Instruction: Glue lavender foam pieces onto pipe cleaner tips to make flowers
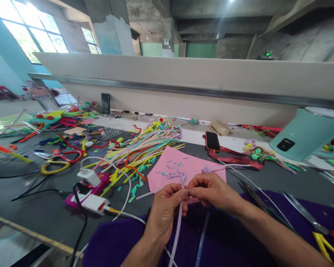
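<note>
My left hand [167,207] is closed round a lilac fuzzy stem [178,230], like a pipe cleaner. A small lilac flower-like head [183,178] tops the stem just above my thumb. Close beside it, my right hand [211,189] pinches with thumb and forefinger at the tip of my left thumb; whatever lies in that pinch is too small to make out. Beneath both hands is a pink sheet [158,167], strewn with short lilac snippets [176,174]. A second lilac flower [206,169] with a stem rests at the sheet's right side.
Colourful fuzzy stems [144,144] lie bundled behind the sheet. To the left are a magenta power strip [100,185] with chargers, cables and scissors [64,155]. A phone [212,141], a mint-green kettle-like container [300,133] and large scissors [306,213] occupy the right.
</note>
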A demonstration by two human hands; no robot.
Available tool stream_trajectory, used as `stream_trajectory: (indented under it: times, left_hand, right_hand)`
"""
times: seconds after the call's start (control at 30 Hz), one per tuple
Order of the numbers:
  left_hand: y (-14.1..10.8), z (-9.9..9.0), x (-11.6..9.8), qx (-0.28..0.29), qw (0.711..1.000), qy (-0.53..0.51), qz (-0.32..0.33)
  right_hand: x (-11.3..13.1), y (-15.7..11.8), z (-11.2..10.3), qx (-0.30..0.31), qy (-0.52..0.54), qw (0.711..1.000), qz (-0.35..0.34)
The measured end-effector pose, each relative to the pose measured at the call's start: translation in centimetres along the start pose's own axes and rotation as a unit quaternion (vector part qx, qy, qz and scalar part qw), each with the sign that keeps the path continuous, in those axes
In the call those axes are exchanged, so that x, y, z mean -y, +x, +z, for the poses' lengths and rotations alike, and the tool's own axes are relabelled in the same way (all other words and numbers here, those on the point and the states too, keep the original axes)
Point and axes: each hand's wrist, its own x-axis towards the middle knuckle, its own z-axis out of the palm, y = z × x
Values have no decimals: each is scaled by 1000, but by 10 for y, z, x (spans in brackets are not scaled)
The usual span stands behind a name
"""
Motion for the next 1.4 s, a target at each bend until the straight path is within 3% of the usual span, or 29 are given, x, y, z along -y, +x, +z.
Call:
stream_trajectory:
  times: [0.5,0.77,1.1,1.4]
  left_hand:
    - [-1,-1,1,-10,1000,14,-9]
    - [-1,-1,-1,-2,1000,6,-10]
    - [-3,3,-4,4,999,29,-23]
    - [-3,1,-1,43,999,6,-21]
  right_hand:
    - [-7,3,-2,-87,-85,992,-32]
    - [-2,1,-2,-3,-33,999,-29]
    - [-5,2,-3,-19,-52,998,-10]
    - [-4,3,0,7,105,994,15]
